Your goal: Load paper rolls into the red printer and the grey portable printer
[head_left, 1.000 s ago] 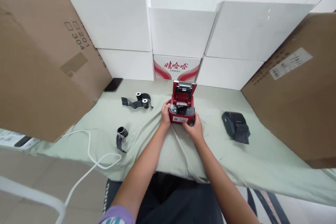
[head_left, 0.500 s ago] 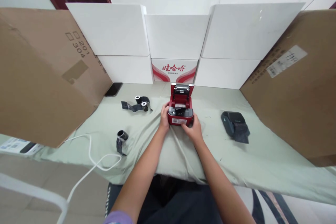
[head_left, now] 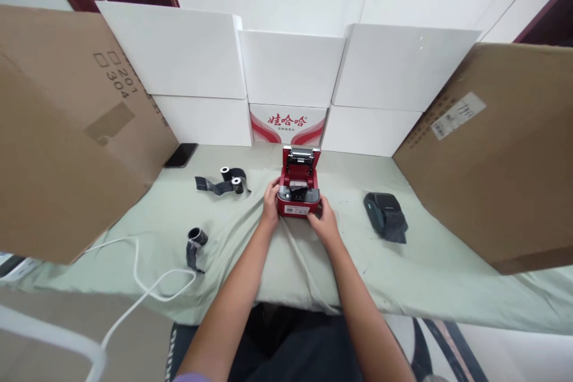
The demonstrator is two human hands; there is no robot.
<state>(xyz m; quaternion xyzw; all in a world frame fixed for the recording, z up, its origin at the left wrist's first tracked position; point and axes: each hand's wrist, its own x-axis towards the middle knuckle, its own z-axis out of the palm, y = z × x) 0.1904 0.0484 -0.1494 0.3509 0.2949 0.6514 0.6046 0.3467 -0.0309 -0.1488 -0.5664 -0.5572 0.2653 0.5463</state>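
A small red and grey label printer [head_left: 298,194] stands on the cloth-covered table with its lid [head_left: 301,156] tipped up and back. Inside the open bay some dark material shows, too small to make out fully. My left hand [head_left: 270,203] is wrapped around the printer's left side. On the right front corner, my right hand [head_left: 326,221] grips it with the thumb on the front face, by a white label. Off to the right sits a dark portable printer [head_left: 384,215] with a black strip hanging out of it.
Two joined rolls of black ribbon [head_left: 228,182] lie left of the printer, and another black roll [head_left: 196,242] nearer me. A phone [head_left: 181,155] rests at the back left. White boxes [head_left: 286,71] and cardboard panels [head_left: 492,167] wall the table. A white cable [head_left: 138,268] loops at the left.
The whole view has shifted and tilted slightly, so things appear further left. Both hands stay on the red printer, and its lid remains up.
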